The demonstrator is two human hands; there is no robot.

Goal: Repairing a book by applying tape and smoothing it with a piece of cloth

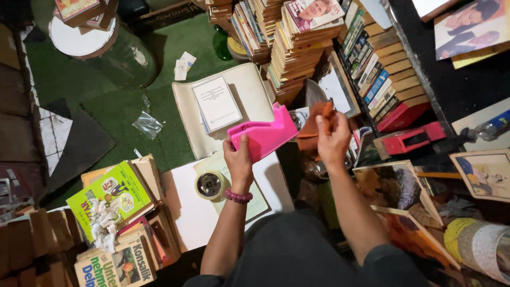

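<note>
Centre of the frame: a bright pink plastic tape dispenser (264, 134), angular in shape, held up over the white table (186, 207); the left hand (238, 159) grips its lower near edge, fingers clenched round the plastic, a beaded pink bracelet (238, 196) on the wrist. Just right of the dispenser, touching or nearly touching its end: a rust-orange cloth (313, 127), bunched, pinched in the fingers of the right hand (332, 139), which is closed on it. Below the left hand, lying on the table on a pale green sheet of paper (249, 204): a roll of clear adhesive tape (210, 185), flat on its side. Above the dispenser, upper centre: a cream rounded tray or seat (249, 90) carrying a thin white booklet (217, 103). Upper centre to upper right: tall stacks of paperback books (297, 53), with a row of spines beside them. Right of centre: a red flat box-like object (410, 139), kind not clear. Right edge: framed pictures (486, 172), well apart from the hands. Lower left: piles of books, the top one a lime-green paperback (109, 196) with a crumpled white paper wad (103, 220) resting on it. Upper left: a large clear glass jar (125, 61) standing on the green carpet floor (117, 106), and near it a small scrap of clear plastic wrap (147, 125).
</note>
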